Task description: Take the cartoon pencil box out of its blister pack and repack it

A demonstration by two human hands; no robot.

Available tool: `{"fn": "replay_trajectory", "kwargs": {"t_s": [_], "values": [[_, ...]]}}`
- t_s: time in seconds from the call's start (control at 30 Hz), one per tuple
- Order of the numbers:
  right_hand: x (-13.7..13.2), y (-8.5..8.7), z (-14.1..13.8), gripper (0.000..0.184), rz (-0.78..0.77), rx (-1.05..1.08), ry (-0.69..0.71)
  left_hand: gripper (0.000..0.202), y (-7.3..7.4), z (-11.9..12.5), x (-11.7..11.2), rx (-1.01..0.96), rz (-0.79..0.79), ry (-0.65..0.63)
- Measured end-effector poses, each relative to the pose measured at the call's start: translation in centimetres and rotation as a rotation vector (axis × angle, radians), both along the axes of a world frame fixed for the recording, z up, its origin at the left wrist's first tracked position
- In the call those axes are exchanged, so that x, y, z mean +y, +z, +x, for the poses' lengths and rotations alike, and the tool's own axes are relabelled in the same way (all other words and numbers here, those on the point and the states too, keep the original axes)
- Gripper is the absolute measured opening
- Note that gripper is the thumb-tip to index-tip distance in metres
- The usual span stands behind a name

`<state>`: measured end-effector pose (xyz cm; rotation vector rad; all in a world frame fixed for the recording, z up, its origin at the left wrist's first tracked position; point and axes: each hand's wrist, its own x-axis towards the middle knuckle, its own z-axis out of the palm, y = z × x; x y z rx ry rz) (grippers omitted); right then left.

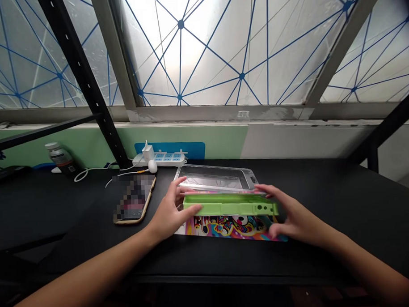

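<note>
A long lime-green plastic tray (229,209) with raised edges and small round holes near its right end is level above a colourful printed card (227,228). My left hand (174,206) grips the tray's left end, its thumb on the front wall and its fingers behind. Around the right end, my right hand (289,213) has its fingers spread. Its fingertips are at the back corner and its thumb is lower, by the card. Behind the tray lies a clear plastic blister shell (218,176), partly hidden by the tray.
A phone (135,198) lies left of my left hand. Behind it are a white power strip (169,159) with a plugged-in charger (147,152) and a white cable. A dark bottle (62,159) stands far left on the black desk (326,189). Black metal posts (84,81) rise at both sides.
</note>
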<state>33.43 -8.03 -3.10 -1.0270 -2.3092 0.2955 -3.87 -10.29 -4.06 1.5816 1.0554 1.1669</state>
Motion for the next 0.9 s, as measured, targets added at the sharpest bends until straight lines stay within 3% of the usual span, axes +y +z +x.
{"fn": "replay_trajectory", "kwargs": {"t_s": [0.1, 0.17, 0.3, 0.37, 0.5, 0.7, 0.83, 0.9], "values": [[-0.8, -0.4, -0.5, 0.06, 0.015, 0.003, 0.002, 0.066, 0.0, -0.3, 0.5, 0.019, 0.007, 0.004], [-0.9, -0.4, -0.7, 0.049, 0.017, 0.087, -0.086, 0.059, 0.0, -0.3, 0.6, 0.025, 0.025, -0.021], [-0.8, 0.1, -0.8, 0.038, -0.077, 0.142, -0.235, 0.073, -0.2, -0.3, 0.2, 0.069, 0.095, -0.071], [-0.6, 0.5, -0.9, 0.037, -0.139, 0.111, -0.226, 0.076, -0.1, -0.5, -0.1, 0.124, 0.128, -0.059], [-0.4, 1.2, -1.6, 0.033, -0.203, 0.069, -0.169, 0.062, 0.6, -1.2, -0.8, 0.263, 0.125, -0.073], [0.3, 1.2, -1.7, 0.03, -0.022, -0.081, -0.183, 0.09, 0.9, -1.2, -0.4, 0.472, 0.099, -0.125], [0.5, 1.4, -2.1, 0.024, 0.201, -0.245, -0.187, 0.086, 0.6, -1.2, -0.1, 0.502, 0.093, -0.099], [0.3, 1.9, -3.1, 0.023, 0.224, -0.316, -0.136, 0.09, 0.5, -1.2, -0.1, 0.511, 0.076, -0.075]]}}
